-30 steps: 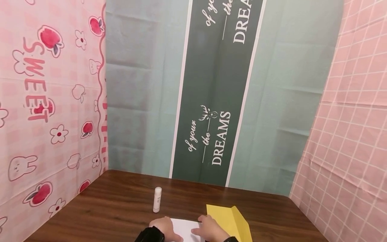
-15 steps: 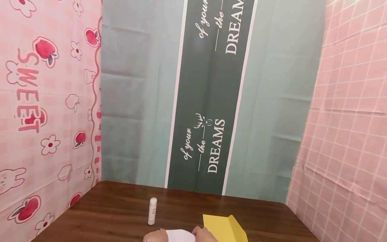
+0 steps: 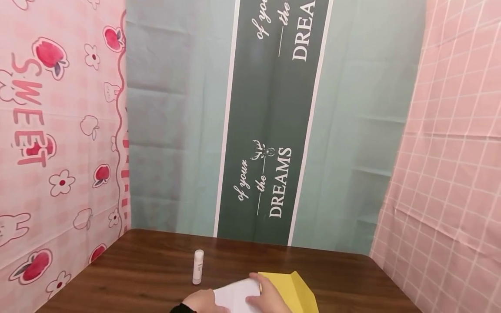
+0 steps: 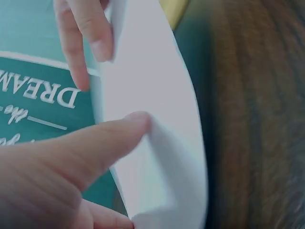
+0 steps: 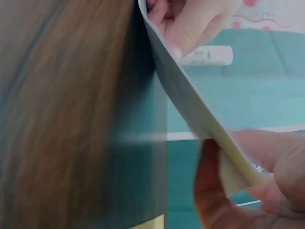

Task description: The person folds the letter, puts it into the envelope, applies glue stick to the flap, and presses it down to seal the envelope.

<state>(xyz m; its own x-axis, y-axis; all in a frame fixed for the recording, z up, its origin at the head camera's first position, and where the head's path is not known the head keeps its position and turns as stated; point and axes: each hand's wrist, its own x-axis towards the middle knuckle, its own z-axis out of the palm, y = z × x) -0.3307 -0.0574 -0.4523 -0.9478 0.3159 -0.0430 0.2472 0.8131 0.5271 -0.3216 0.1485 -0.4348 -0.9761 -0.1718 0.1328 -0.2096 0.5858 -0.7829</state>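
Note:
A sheet of white paper [image 3: 236,295] is held up between both hands at the table's near side, tilted and slightly bent. My left hand [image 3: 201,301] grips its left edge, the thumb [image 4: 136,125] lying on the white face and other fingers behind. On the opposite edge, my right hand [image 3: 268,298] pinches the sheet between thumb and fingers; the right wrist view shows a finger [image 5: 209,176] under it. The sheet's lower part falls outside the head view. A folded yellow paper [image 3: 295,289] lies just beyond the right hand.
A white glue stick [image 3: 198,267] lies on the dark wooden table [image 3: 156,261], behind the left hand. Patterned cloths hang around the table: a pink one [image 3: 62,208] at left, a green one [image 3: 258,108] behind, and a pink checked one [image 3: 450,174] at right.
The hands have gone from resting on the white paper to gripping its two sides and lifting it. The sheet now tilts, its right side higher. The glue stick and yellow paper stay put.

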